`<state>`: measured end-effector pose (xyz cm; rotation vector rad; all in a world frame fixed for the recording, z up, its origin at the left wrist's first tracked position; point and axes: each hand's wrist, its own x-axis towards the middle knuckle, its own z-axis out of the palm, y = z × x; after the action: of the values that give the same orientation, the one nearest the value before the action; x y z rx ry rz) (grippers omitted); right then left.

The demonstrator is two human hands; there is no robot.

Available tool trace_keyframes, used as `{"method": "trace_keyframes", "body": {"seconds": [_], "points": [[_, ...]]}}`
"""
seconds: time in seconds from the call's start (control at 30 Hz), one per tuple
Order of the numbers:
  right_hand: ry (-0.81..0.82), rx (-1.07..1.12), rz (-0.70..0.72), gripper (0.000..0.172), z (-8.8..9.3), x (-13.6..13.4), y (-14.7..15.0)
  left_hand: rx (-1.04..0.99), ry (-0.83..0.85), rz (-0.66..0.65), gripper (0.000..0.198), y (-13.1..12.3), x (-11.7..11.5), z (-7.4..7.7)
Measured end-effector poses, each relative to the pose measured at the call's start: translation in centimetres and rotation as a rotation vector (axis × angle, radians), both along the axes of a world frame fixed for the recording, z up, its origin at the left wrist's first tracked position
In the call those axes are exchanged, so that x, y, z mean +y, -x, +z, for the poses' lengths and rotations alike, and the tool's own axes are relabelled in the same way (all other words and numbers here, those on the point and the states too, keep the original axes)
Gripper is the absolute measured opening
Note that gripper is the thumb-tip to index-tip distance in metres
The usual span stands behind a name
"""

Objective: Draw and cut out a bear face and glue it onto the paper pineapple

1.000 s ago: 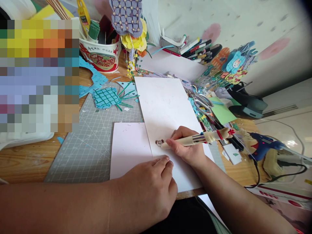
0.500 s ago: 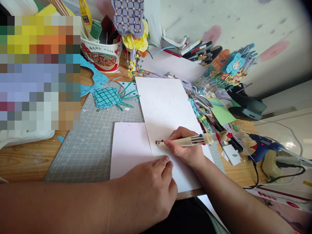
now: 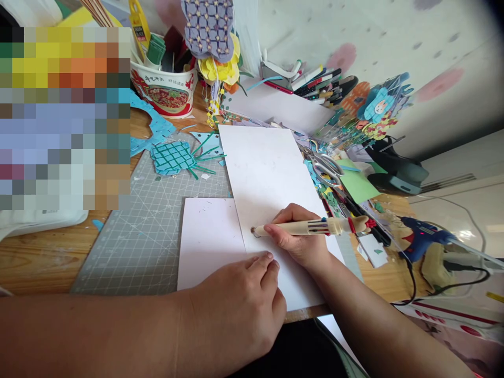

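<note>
My right hand (image 3: 299, 233) is closed around a thick cream multicolour pen (image 3: 301, 228) with coloured sliders and a red-trimmed top end. The pen slants nearly flat, its tip at a small dark brown mark (image 3: 254, 231) near the left edge of a white sheet of paper (image 3: 268, 173). My left hand (image 3: 248, 294) rests on the lower part of the paper, its fingers curled together; their undersides and the thumb are hidden. Beneath the sheet's left side lies another white piece of paper or card (image 3: 208, 241) with a few short dark strokes.
A grey cutting mat (image 3: 134, 236) lies beneath the papers. A blue paper pineapple shape (image 3: 173, 157) with green lines is at the upper left. Scissors (image 3: 325, 165), paper scraps and several pens lie at right, with a blue glue gun (image 3: 425, 236) beyond. A paper tub (image 3: 165, 92) holds tools.
The pen tip has shifted slightly to the left and up over the dark mark, and the pen lies a bit flatter. My left hand and the papers have stayed in place.
</note>
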<state>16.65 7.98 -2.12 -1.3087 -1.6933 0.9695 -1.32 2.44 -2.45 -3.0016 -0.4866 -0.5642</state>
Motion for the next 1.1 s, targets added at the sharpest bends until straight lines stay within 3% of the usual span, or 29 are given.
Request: {"method": "trace_keyframes", "body": {"seconds": [0.57,0.8,1.1], "points": [[-0.058,-0.024,-0.083,0.027,-0.3,0.2,-0.3,0.002,-0.001,-0.003,0.021,-0.1,0.2,0.2],[0.002,0.075,-0.12,0.029,-1.2,0.4,-1.1,0.001,-0.005,-0.005,0.023,0.1,0.1,0.2],[-0.065,-0.027,-0.08,0.029,-0.3,0.4,-0.1,0.009,0.001,-0.004,0.022,0.0,0.1,0.0]]}}
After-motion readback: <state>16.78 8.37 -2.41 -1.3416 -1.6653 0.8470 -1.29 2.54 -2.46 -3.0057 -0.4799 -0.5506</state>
